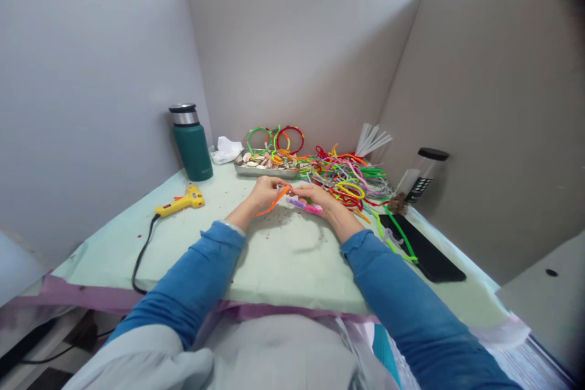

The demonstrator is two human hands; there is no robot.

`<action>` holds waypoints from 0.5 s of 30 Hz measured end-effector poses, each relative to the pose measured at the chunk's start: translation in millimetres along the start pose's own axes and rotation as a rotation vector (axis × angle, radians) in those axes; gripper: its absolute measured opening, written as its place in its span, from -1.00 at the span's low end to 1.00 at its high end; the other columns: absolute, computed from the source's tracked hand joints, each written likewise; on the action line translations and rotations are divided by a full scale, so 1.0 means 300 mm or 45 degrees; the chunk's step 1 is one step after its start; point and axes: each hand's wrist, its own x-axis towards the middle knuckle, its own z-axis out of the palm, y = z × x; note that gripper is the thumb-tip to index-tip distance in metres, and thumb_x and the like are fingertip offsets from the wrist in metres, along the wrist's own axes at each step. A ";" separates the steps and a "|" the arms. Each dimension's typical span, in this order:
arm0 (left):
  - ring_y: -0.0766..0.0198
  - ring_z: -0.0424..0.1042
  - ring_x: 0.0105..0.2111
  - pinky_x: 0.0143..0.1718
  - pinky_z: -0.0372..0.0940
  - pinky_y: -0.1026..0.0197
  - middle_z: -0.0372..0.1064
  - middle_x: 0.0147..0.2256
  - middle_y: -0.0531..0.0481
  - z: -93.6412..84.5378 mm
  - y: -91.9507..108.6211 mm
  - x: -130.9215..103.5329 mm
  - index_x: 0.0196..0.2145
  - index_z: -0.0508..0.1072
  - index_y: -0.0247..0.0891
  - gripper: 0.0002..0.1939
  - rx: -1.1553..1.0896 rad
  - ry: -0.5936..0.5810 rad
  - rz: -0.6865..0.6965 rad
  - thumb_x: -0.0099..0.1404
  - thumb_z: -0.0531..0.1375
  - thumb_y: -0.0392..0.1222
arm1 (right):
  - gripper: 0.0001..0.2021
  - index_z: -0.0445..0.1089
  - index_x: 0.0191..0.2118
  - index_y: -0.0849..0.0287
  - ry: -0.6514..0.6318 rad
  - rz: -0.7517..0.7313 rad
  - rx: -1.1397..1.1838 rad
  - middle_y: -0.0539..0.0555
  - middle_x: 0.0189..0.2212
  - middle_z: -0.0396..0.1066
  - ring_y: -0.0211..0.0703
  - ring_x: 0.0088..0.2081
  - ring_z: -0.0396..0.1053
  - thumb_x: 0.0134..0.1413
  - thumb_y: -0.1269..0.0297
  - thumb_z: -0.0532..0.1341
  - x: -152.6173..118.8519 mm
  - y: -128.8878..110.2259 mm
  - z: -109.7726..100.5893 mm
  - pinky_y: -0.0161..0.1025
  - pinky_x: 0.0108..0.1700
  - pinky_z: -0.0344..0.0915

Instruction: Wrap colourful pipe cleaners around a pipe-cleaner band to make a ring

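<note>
Over the middle of the pale green table, my left hand (265, 192) pinches an orange fuzzy strip (275, 202) that slants down to the left. My right hand (315, 196) meets it fingertip to fingertip at the strip's upper end. Beneath the right fingers shows a pink and purple fuzzy piece (304, 205), partly covered by the hand. Just behind both hands is a metal tray (267, 172) of shells, with green, red and orange rings (296, 128) standing at its back.
A yellow glue gun (180, 202) with a black cord lies left, before a green bottle (192, 149). Tangled pipe cleaners (354, 177), white sticks (371, 140), a clear bottle (423, 175) and a black slab (425, 250) occupy the right. Grey panels (301, 61) enclose the table (292, 268).
</note>
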 end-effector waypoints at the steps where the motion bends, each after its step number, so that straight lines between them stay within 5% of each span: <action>1: 0.25 0.41 -0.44 -0.42 0.24 0.30 0.51 -0.46 -0.08 0.004 -0.001 0.002 -0.40 0.58 -0.34 -0.76 -0.048 0.015 -0.027 0.04 0.18 -0.16 | -0.74 0.46 -0.38 0.29 0.007 0.001 0.003 -0.08 -0.75 0.19 -0.41 -0.70 0.02 -0.19 0.19 0.32 -0.003 -0.003 0.007 -0.40 -0.67 -0.13; 15: 0.37 0.18 -0.67 -0.62 0.04 0.30 0.22 -0.74 0.06 0.022 0.000 0.000 -0.57 0.49 -0.32 -0.77 -0.149 0.081 -0.414 0.02 0.21 -0.08 | -0.70 0.46 -0.42 0.26 0.177 -0.111 -0.277 -0.09 -0.76 0.19 -0.39 -0.70 0.04 -0.14 0.08 0.27 0.012 0.026 0.040 -0.38 -0.64 -0.11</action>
